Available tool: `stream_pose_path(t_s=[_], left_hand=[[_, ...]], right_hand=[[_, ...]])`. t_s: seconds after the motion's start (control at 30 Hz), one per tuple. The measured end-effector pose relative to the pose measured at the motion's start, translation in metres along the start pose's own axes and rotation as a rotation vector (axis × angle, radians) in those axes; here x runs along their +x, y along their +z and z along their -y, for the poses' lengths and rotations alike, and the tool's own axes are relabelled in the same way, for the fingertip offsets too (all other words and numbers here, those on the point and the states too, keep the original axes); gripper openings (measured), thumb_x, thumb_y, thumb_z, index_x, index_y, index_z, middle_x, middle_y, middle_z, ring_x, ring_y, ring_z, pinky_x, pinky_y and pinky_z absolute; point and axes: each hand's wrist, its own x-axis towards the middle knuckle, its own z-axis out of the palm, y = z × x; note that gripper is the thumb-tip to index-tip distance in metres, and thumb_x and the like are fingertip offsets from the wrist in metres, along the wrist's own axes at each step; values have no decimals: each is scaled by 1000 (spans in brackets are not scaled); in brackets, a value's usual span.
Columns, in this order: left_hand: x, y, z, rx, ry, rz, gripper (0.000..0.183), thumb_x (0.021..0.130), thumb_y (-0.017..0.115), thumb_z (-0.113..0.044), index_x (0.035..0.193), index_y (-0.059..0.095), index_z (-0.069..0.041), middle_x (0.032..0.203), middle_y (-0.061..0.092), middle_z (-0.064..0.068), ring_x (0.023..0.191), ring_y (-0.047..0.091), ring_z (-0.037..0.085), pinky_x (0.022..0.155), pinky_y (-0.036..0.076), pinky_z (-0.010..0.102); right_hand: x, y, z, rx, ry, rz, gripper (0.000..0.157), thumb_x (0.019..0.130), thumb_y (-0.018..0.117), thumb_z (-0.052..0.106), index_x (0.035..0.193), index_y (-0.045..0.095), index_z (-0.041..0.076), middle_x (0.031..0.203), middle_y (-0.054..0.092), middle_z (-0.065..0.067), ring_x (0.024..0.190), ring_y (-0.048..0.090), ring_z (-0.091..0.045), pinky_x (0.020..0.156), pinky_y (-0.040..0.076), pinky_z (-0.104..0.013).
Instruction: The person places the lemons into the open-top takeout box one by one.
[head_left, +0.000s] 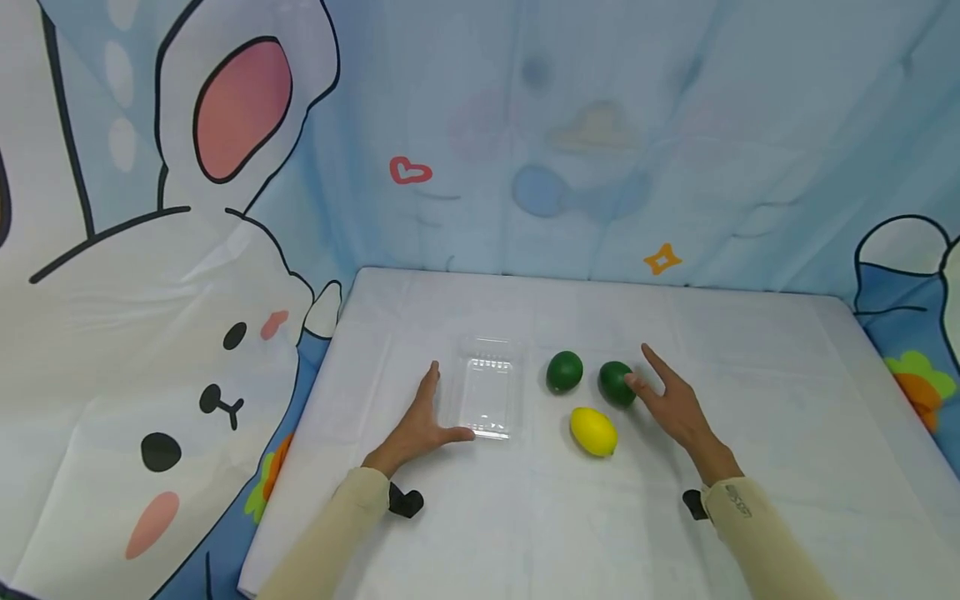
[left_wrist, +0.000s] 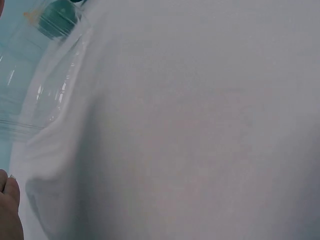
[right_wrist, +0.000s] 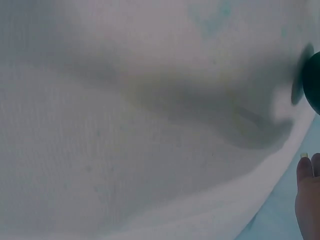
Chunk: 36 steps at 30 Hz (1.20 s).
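A clear plastic box [head_left: 487, 392] lies on the white table, left of the middle. Just left of it is my left hand [head_left: 422, 427], fingers extended and thumb spread out by the box's near edge. My right hand [head_left: 677, 410] hovers at the right lime [head_left: 614, 383], its thumb tip overlapping the fruit in the head view and its fingers straight. Another green lime [head_left: 564, 372] sits between that one and the box. Nearer to me rests a yellow lemon [head_left: 593, 431]. The left wrist view catches the box [left_wrist: 55, 90]; part of a lime [right_wrist: 313, 82] shows in the right wrist view.
The white-covered table [head_left: 765, 375] ends at the back against a light blue printed curtain [head_left: 465, 100]. On the left hangs a cloth with a large rabbit picture [head_left: 225, 350], close along the table's side edge.
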Motion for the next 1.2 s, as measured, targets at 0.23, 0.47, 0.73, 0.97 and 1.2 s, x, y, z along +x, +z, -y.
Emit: stream_pose_path(t_s=[0.23, 0.47, 0.73, 0.97, 1.2], left_hand=[[-6, 12, 7, -34, 13, -17, 136, 66, 87, -50, 157, -8, -15, 164, 4, 9, 151, 10, 26, 122, 17, 48], [-10, 21, 8, -74, 7, -38, 129, 71, 87, -38, 157, -7, -17, 164, 4, 8, 151, 11, 25, 122, 15, 46], [-8, 27, 8, -83, 32, -45, 121, 76, 84, -35, 157, -2, -10, 164, 10, 5, 150, 13, 21, 123, 14, 43], [-9, 31, 7, -77, 48, -75, 118, 77, 83, -32, 156, 1, -6, 162, 15, 7, 149, 16, 20, 122, 15, 42], [-11, 35, 7, -87, 45, -99, 114, 79, 81, -32, 156, 1, -5, 161, 19, 11, 148, 19, 22, 122, 17, 42]], right_hand=[[-9, 13, -1, 61, -11, -9, 82, 95, 53, 55, 158, 10, 23, 160, 17, -23, 137, 26, -55, 105, 27, -72], [-6, 28, -6, 84, -41, -34, 87, 92, 63, 49, 158, 13, 20, 159, 20, -21, 138, 29, -52, 109, 29, -67], [-2, 36, -4, 90, -59, -82, 84, 90, 69, 38, 155, 22, 12, 151, 32, -30, 135, 34, -51, 109, 31, -65], [-4, 38, -3, 90, -91, -114, 80, 90, 71, 32, 153, 29, 7, 149, 36, -30, 130, 42, -50, 106, 37, -63], [-4, 38, -2, 101, -104, -136, 79, 89, 71, 30, 151, 30, 3, 149, 36, -31, 130, 41, -51, 105, 38, -62]])
